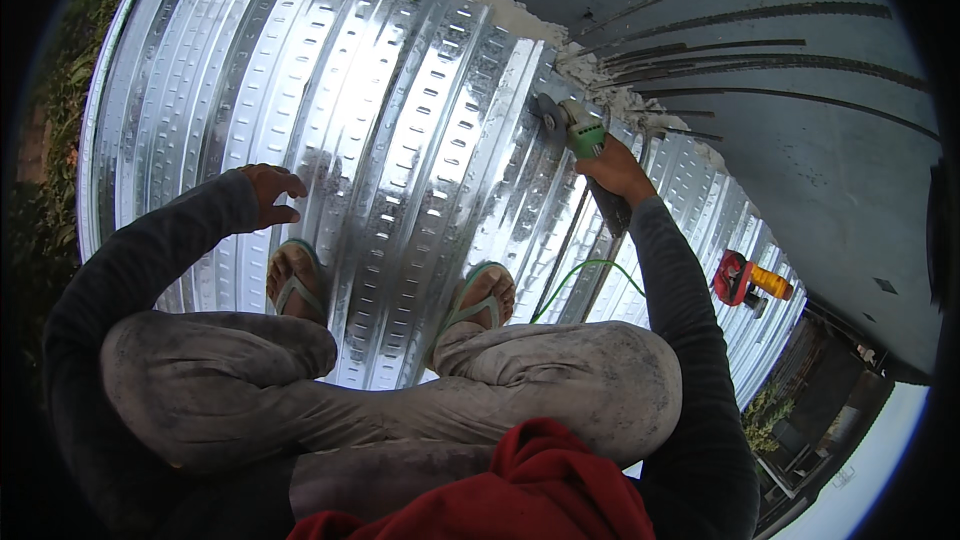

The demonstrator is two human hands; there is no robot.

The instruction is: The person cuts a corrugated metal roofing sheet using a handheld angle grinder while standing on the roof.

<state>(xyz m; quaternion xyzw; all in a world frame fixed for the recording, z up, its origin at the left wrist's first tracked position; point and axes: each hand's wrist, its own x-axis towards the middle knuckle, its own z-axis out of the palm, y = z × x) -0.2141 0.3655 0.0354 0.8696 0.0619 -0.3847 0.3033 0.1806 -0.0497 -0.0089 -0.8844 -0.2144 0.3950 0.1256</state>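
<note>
My right hand (618,170) is wrapped round the body of a green angle grinder (588,132). The grinder's round disc (550,120) stands on edge close to the corrugated metal decking (330,90), near its rough concrete border; whether it touches cannot be made out. A green cord (590,263) curves over the decking below the grinder. Held above the decking on the left, my left hand (270,195) has its fingers apart and nothing in them. I squat with both feet in flip-flops on the metal sheets.
Several bare rebar rods (760,12) stick out from the broken concrete edge (520,15) along a grey wall (800,140). A red and yellow power tool (745,280) lies on the decking at the right. Green plants (65,110) border the left side.
</note>
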